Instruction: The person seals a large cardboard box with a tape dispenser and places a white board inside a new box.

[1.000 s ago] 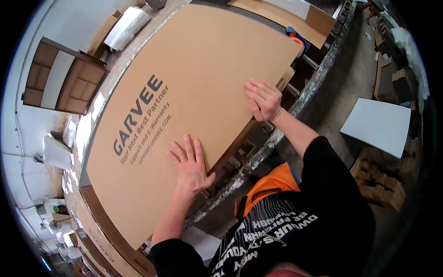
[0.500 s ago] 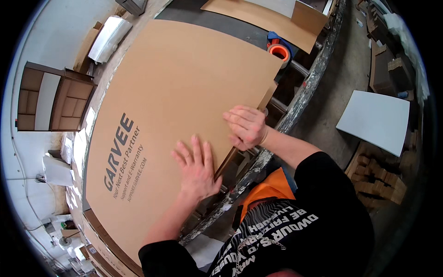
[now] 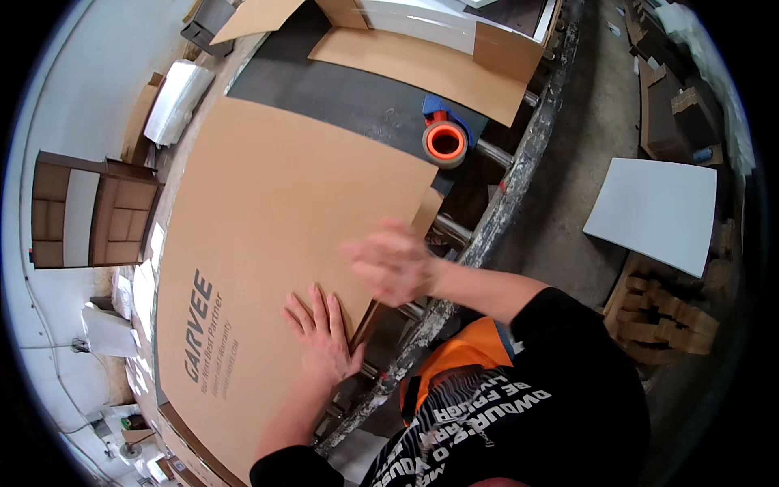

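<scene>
A large flat brown cardboard box point(image 3: 284, 195) with dark print lies in front of me. My left hand point(image 3: 324, 341) rests flat on its top near the right edge, fingers spread and thumb toward that edge. Above the same edge, farther from me, is my right hand point(image 3: 393, 264). Motion smears its fingers, and whether it touches the cardboard I cannot tell. A narrow cardboard flap point(image 3: 428, 213) sticks out at the box's side just beyond the right hand. Past the box's far right corner sits a blue tape dispenser with an orange-cored tape roll point(image 3: 445, 142).
The box lies on a dark belt point(image 3: 324, 101) beside metal rollers point(image 3: 453, 229) and a worn, paint-chipped rail point(image 3: 527, 154). An open carton point(image 3: 422, 69) stands at the far end. On the right are a white panel point(image 3: 653, 215) and stacked brown cardboard pieces point(image 3: 661, 316).
The box has shifted toward me and left in view, baring more belt and the open carton. My right hand has moved left and is blurred; my left stays flat on the box.
</scene>
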### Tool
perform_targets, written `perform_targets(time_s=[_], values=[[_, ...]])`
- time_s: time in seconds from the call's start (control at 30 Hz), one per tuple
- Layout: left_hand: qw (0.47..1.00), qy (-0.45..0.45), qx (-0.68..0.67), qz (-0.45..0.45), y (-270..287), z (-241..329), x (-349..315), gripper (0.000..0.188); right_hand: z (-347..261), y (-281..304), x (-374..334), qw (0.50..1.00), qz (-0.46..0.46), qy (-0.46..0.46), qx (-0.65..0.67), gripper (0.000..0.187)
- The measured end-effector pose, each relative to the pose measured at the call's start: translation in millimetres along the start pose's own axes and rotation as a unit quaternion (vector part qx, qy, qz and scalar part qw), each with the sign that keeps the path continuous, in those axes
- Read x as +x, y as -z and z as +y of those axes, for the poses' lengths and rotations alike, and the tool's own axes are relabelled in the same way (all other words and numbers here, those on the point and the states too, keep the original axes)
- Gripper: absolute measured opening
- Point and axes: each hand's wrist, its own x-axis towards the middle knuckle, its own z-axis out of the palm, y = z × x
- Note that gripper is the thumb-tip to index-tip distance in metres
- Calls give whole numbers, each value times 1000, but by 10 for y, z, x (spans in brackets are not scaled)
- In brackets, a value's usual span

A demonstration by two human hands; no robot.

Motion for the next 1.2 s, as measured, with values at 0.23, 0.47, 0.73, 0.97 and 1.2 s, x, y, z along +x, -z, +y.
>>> perform_targets(time_s=[0.23,0.47,0.73,0.97,1.2], values=[[996,4,-73,43,3,-14,-51,102,2362,767,-645,801,-214,-548,-110,61],[988,0,-115,103,-125,-118,-240,103,1614,1142,-299,663,111,-672,311,62],[980,-13,-103,172,-453,-237,-376,90,-394,405,1497,952,-220,-212,-25,51],[944,-53,-90,312,-627,-91,-354,66,-1026,-313,1633,714,-651,-213,-145,28],[946,-39,-100,305,-720,-38,-450,62,-1306,588,165,752,-614,-163,-175,35]])
